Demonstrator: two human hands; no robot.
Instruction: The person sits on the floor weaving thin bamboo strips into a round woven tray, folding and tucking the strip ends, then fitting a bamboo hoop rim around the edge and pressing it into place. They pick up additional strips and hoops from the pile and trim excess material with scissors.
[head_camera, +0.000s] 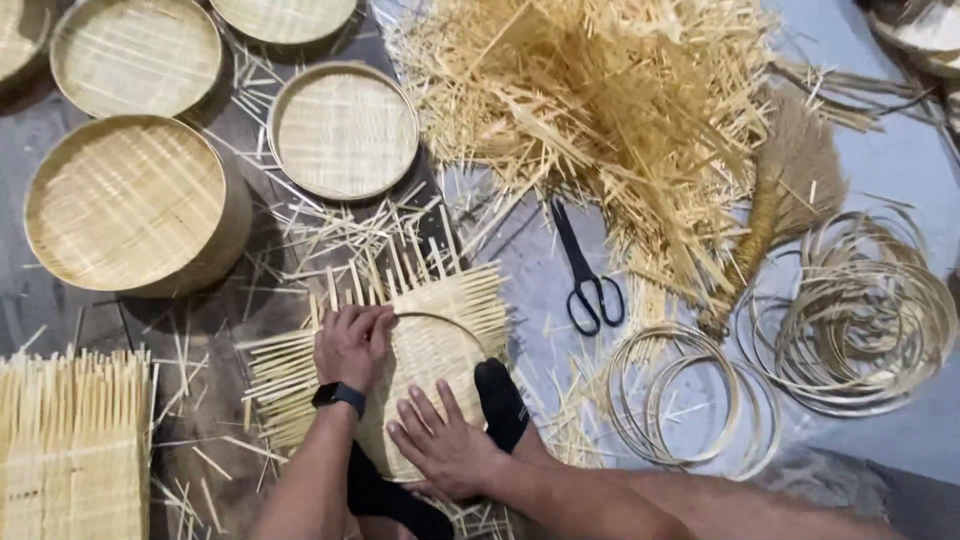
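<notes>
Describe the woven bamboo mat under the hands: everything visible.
The pale woven bamboo mat lies flat on the grey floor, made of thin crossed strips with loose ends sticking out along its top and left edges. A thin round bamboo hoop sits on its middle, marking a circle. The left hand presses on the hoop's upper left rim; the right hand lies flat on the weave inside it. A foot in a black sock rests on the mat's right part. Its lower edge is hidden by the arms.

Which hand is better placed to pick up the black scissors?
Probably the right hand. It lies flat on the woven bamboo mat, on the side nearer the scissors. The left hand presses the bamboo ring's far rim, farther away.
</notes>
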